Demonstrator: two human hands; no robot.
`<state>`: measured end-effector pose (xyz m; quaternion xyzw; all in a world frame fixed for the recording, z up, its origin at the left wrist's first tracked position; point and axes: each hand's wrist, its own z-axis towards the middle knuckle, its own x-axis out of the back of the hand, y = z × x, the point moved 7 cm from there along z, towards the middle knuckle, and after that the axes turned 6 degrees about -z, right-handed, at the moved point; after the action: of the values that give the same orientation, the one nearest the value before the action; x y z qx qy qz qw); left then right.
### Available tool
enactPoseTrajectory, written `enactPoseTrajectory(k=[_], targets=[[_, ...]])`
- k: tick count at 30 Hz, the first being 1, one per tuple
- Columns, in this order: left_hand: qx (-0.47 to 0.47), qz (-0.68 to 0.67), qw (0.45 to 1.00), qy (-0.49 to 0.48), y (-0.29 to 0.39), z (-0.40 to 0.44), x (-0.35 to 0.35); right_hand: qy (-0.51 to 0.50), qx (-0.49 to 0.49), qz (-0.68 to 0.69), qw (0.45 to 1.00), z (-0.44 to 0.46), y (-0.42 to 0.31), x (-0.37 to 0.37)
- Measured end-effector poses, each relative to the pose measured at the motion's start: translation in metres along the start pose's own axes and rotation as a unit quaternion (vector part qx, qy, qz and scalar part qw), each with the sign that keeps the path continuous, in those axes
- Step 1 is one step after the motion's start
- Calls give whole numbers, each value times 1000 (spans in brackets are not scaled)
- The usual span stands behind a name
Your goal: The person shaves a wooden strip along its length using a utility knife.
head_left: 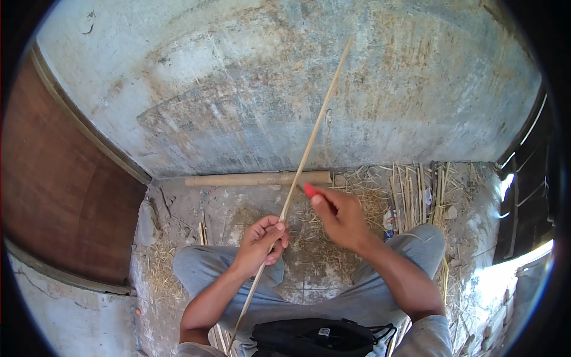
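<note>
A long, thin bamboo strip (315,128) runs slanting from my lap up in front of the wall. Around its lower middle my left hand (262,241) is closed, with the thumb on top. To the right of the strip, my right hand (339,217) is closed round a small red object (310,190), whose end shows beyond the fingers. The rest of that object is hidden in the hand. Between the red tip and the strip there is a small gap.
A thick bamboo pole (238,179) lies along the wall's foot (238,107). Split sticks (410,196) and shavings (369,205) are at the right. A black bag (309,338) sits by my lap; a brown panel (71,166) stands left.
</note>
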<state>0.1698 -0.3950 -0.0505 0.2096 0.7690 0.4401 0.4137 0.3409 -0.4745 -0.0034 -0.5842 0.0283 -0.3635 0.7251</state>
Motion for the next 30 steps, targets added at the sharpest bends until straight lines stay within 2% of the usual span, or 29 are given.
enactPoseTrajectory(k=[1,7,12,14,17,26,30], targets=[[-12,16,1000,11,1,0,0,3,79,-48,996,-6,-13,-3],[-15,26,999,19,0,-2,-6,-24,133,-102,986,-25,-10,-26],[-8,48,999,-7,-1,-3,-4,-18,146,-118,982,-23,-12,-27],[-63,111,992,-8,0,-2,-1,-5,149,-124,981,-24,-13,-27],[-41,55,998,1,1,-5,-3,21,161,-134,978,-25,-15,-26],[-44,93,995,11,0,-9,-7,65,200,-170,963,-29,-22,-20],[-57,97,994,10,0,-13,-9,69,196,-231,950,-29,-28,-18]])
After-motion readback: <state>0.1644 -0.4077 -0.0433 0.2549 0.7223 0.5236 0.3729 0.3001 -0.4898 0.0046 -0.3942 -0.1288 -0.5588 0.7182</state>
